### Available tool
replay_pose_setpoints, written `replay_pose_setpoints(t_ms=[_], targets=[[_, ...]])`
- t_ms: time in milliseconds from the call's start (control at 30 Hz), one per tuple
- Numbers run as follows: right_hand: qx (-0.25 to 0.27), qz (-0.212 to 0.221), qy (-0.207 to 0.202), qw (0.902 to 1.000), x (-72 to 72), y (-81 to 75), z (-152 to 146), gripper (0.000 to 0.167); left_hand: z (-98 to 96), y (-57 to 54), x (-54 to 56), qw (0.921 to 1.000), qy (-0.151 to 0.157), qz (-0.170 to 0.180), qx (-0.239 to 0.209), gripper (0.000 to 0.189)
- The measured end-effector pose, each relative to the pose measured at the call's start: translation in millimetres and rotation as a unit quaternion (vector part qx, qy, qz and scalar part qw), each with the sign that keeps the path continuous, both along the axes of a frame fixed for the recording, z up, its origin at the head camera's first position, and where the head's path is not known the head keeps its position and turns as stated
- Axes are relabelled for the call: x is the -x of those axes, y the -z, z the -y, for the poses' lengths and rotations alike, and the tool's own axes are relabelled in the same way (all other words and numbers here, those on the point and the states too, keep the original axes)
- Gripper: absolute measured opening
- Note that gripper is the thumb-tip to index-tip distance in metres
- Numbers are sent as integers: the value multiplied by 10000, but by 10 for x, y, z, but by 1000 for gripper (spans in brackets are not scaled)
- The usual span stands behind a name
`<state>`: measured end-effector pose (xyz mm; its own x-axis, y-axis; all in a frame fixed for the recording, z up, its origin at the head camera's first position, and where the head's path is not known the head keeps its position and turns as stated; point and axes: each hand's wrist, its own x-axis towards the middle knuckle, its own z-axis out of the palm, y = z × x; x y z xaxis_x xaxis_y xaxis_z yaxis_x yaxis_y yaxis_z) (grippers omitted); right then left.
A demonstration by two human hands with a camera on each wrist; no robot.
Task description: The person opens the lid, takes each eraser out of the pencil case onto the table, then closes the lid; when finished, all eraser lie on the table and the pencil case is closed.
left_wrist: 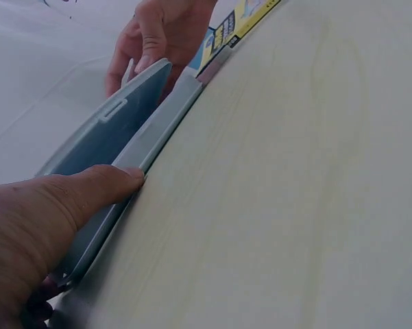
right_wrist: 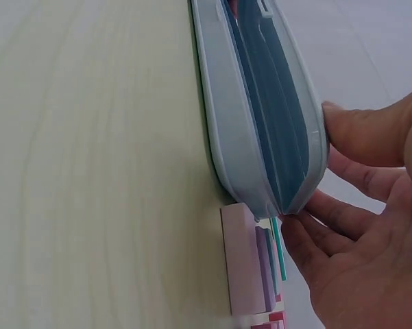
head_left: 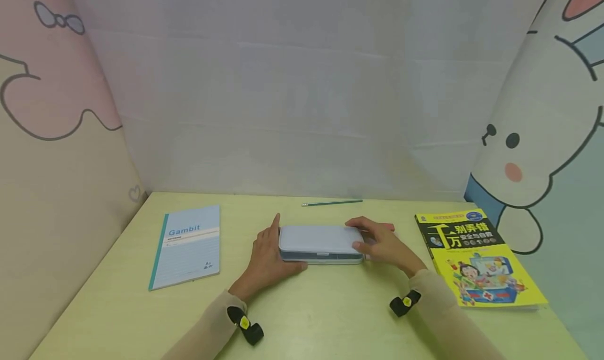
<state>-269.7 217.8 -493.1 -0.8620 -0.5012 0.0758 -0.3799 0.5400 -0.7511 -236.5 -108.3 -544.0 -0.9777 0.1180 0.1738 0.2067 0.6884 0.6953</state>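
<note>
A pale blue-grey pencil case [head_left: 321,239] lies lengthwise on the table, its lid standing partly raised along the front. My left hand [head_left: 268,258] holds the left end, the thumb along the front edge of the base and the fingers at the side. At the other end, my right hand [head_left: 386,247] pinches the lid [right_wrist: 317,137] by its corner, thumb on top and fingertips at the end and hinge side. Through the gap shows a dark blue interior [left_wrist: 130,137]; its contents are hard to make out. Beside the case's right end sits a pale pink block [right_wrist: 243,260].
A Gambit notebook [head_left: 191,250] lies at the left. Behind the case is a green pencil [head_left: 332,203]. A yellow and black book [head_left: 486,265] lies at the right, and a red item [head_left: 389,227] shows behind my right hand. A white curtain [head_left: 302,98] closes off the back.
</note>
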Motion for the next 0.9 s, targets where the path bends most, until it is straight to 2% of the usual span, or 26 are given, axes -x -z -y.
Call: replay_pose_setpoints(t_ms=[333, 533, 900], targets=[[-718, -204, 400, 9964, -74, 44, 93, 57, -9, -14, -3, 9999, -27, -120, 68, 137], [-732, -69, 469, 9962, -97, 22, 113, 58, -8, 5, 15, 9998, -23, -108, 134, 123], [-431, -248, 433, 9978, -107, 72, 123, 54, 10, 18, 10, 9994, 99, -288, 180, 100]])
